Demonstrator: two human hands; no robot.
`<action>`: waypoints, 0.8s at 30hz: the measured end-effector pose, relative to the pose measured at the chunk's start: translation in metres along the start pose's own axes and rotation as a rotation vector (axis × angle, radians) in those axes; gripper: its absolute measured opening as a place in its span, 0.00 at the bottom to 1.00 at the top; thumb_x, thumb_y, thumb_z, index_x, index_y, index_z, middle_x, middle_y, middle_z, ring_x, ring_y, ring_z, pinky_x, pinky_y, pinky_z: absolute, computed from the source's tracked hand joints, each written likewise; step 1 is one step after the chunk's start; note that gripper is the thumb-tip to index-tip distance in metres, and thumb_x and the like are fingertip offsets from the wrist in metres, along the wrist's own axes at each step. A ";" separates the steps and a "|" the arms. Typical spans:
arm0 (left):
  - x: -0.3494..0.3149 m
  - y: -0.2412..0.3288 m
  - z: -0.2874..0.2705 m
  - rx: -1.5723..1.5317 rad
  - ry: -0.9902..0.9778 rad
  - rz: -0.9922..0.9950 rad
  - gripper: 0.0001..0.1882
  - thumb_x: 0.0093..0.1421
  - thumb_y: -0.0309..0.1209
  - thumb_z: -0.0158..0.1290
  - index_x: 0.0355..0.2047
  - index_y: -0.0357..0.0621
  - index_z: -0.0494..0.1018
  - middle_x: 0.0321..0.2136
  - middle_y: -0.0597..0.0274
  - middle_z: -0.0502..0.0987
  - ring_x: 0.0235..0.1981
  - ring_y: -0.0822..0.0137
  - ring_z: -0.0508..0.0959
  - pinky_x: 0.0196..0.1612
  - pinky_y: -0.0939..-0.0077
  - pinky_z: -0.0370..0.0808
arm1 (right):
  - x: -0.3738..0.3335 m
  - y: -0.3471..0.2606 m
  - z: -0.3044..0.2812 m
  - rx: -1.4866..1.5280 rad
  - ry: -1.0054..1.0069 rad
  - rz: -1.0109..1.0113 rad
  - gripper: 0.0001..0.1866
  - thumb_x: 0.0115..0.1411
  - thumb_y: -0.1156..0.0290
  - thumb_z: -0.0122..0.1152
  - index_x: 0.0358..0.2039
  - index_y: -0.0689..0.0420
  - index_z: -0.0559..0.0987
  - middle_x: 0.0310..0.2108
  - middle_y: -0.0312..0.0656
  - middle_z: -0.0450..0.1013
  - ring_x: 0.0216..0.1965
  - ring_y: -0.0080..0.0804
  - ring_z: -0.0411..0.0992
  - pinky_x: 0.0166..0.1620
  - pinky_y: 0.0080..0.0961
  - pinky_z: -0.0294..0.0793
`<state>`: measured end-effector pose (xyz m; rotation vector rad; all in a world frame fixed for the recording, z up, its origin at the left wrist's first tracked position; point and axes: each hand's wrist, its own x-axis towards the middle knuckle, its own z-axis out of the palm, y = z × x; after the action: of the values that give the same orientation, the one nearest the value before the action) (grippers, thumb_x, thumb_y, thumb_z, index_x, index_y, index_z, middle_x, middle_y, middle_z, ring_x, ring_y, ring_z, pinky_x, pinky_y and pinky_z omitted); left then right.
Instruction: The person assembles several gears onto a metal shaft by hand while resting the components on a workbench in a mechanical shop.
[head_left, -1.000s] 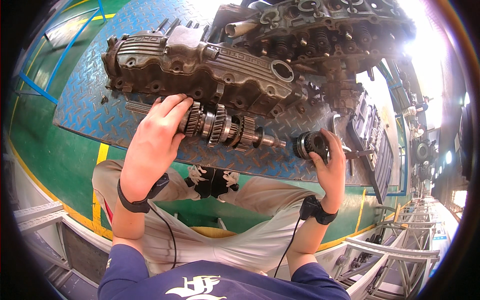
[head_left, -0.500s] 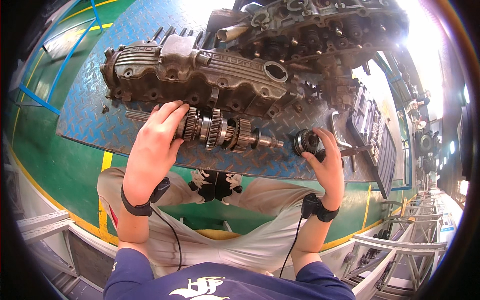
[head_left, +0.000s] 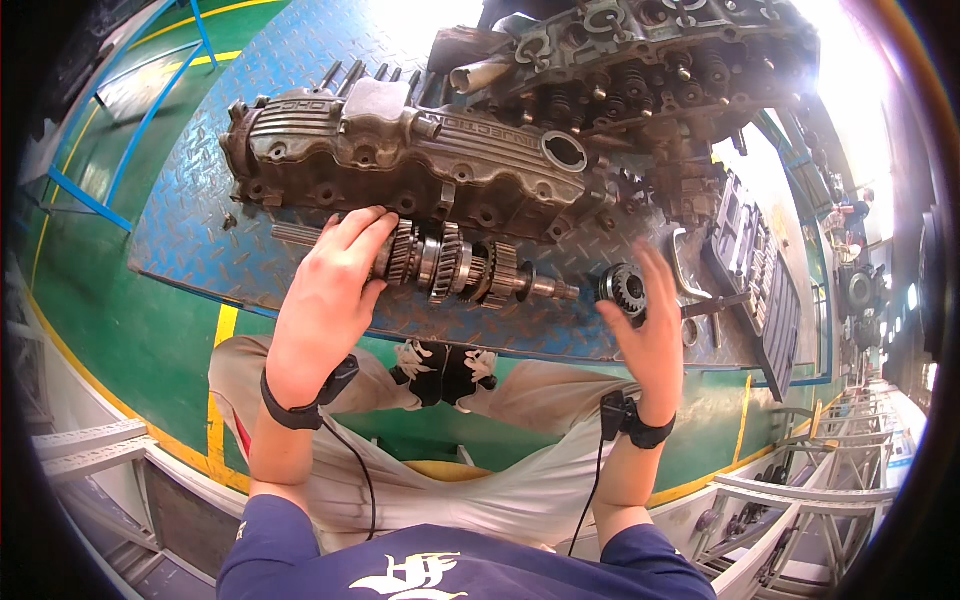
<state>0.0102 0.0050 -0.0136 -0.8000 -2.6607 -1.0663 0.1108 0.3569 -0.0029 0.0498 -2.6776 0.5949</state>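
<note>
Since half a second ago the right hand (head_left: 650,335) has let go of the small gear (head_left: 626,288) and drawn its fingers back, spread and apart, so the gear now sits on the blue checker-plate bench (head_left: 200,250) just beyond the fingertips, near but seemingly not touching them. Farthest left on the bench, the splined end of the gear shaft (head_left: 465,270) pokes out past the left hand (head_left: 325,300), which lies across the shaft's left end with its fingers curled over the first gears, pressing on them much as before. From under those fingers the shaft runs rightward, lying flat, carrying a row of toothed gears that step down to a bare stub pointing at the small gear; a gap separates stub and gear. Just behind the shaft, almost touching it, lies a long ribbed valve cover (head_left: 400,160) with an open round filler hole near its right end, and behind that a bare cylinder head (head_left: 640,60) with exposed valve springs. Right of the small gear, beside the right hand, a metal handle (head_left: 685,265) and an open socket set case (head_left: 755,270) rest near the bench's edge. Both wrists wear dark bands with cables.
</note>
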 end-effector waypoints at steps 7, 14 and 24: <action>-0.001 -0.002 0.001 -0.022 0.007 0.005 0.37 0.50 0.11 0.63 0.62 0.38 0.73 0.61 0.48 0.76 0.60 0.40 0.76 0.63 0.55 0.76 | 0.016 -0.041 0.031 0.127 -0.295 -0.145 0.45 0.57 0.62 0.78 0.72 0.62 0.67 0.72 0.58 0.65 0.72 0.59 0.63 0.72 0.46 0.66; 0.000 -0.003 0.002 -0.012 0.018 0.032 0.36 0.50 0.10 0.62 0.62 0.37 0.74 0.60 0.47 0.75 0.61 0.40 0.75 0.63 0.55 0.75 | 0.034 -0.050 0.052 0.150 -0.353 -0.219 0.47 0.58 0.60 0.77 0.73 0.62 0.65 0.66 0.59 0.70 0.65 0.62 0.69 0.66 0.46 0.71; -0.001 -0.007 -0.006 -0.037 -0.025 0.021 0.37 0.50 0.13 0.64 0.62 0.38 0.73 0.62 0.47 0.74 0.63 0.41 0.74 0.65 0.55 0.74 | 0.040 -0.065 0.058 0.149 -0.360 -0.166 0.45 0.53 0.62 0.80 0.67 0.62 0.68 0.56 0.57 0.74 0.58 0.60 0.73 0.58 0.46 0.75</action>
<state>0.0070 -0.0036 -0.0141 -0.8513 -2.6543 -1.1110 0.0599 0.2761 -0.0101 0.4566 -2.9236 0.7951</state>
